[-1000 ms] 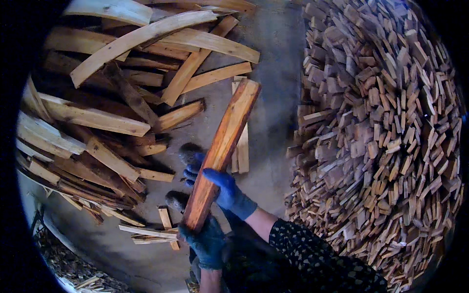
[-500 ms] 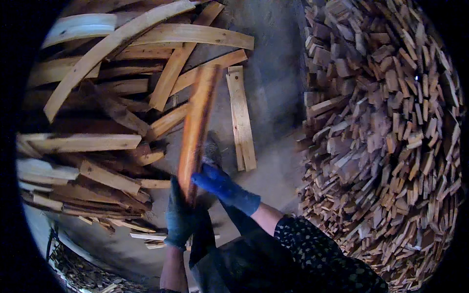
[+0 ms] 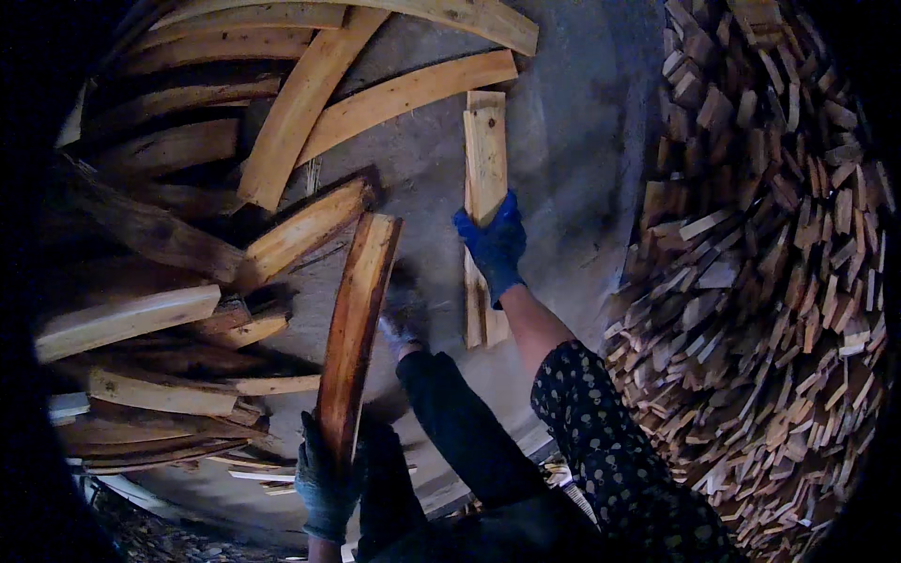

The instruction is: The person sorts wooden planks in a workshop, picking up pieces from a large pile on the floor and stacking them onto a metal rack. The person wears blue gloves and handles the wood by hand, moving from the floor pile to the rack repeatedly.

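The left hand (image 3: pixel 327 480), lower left of centre, has fingers clenched around a reddish plank (image 3: pixel 355 324). At upper centre, the right hand (image 3: pixel 495 246) straddles pale boards (image 3: pixel 486 159); whether its fingers grip, I cannot tell.

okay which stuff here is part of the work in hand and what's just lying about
In work:
- reddish-brown plank, in the left hand
- pale boards, right hand on them

Lying about:
- loose planks at left
- heap of small wood pieces at right

Lower end of reddish plank (image 3: pixel 359 310) hidden by left hand (image 3: pixel 327 483), part of pale boards (image 3: pixel 487 155) covered by right hand (image 3: pixel 493 242), foot (image 3: pixel 399 335) blurred, woodpile (image 3: pixel 770 347) cut off at rim.
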`<state>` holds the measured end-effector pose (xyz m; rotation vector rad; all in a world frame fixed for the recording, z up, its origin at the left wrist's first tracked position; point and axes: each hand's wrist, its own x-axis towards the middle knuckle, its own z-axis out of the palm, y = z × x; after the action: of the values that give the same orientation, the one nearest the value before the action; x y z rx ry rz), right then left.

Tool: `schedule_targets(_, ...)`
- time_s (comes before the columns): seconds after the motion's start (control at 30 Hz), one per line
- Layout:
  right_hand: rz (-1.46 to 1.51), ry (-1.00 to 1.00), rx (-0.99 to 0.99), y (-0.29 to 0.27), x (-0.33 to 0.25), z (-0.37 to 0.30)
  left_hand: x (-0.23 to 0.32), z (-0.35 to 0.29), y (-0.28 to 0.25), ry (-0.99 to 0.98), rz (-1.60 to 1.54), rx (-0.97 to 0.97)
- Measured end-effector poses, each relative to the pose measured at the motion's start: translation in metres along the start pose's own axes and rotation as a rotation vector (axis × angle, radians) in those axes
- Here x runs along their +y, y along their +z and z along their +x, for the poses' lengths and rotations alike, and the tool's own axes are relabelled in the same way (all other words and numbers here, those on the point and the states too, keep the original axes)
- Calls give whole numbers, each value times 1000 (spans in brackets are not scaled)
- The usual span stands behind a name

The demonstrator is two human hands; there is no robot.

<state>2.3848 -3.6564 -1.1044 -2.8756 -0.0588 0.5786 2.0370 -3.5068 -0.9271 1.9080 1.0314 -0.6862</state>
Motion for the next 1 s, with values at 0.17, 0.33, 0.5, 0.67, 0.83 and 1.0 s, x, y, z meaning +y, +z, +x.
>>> schedule_targets(0.17, 366, -119, -165, -39, 40, -9, 21, 26, -11, 171, 15, 8)
schedule_targets(0.33, 295, -195, -237, -123, 65, -33, 85, 107, 6, 445, 57, -74)
schedule_targets(0.5, 238, -209, -217, -133, 58, -12, 162, 201, 62, 661, 236, -88)
schedule_targets(0.67, 170, -285, -143, -90, 55, 33, 182, 207, 85, 724, 186, 31)
schedule_targets(0.83, 8, -233, 57, -35, 45, 43, 113, 153, 77, 570, -78, -92)
schedule_targets(1.0, 45, -257, -11, -54, 41, 46, 55, 88, 58, 196, -323, -38)
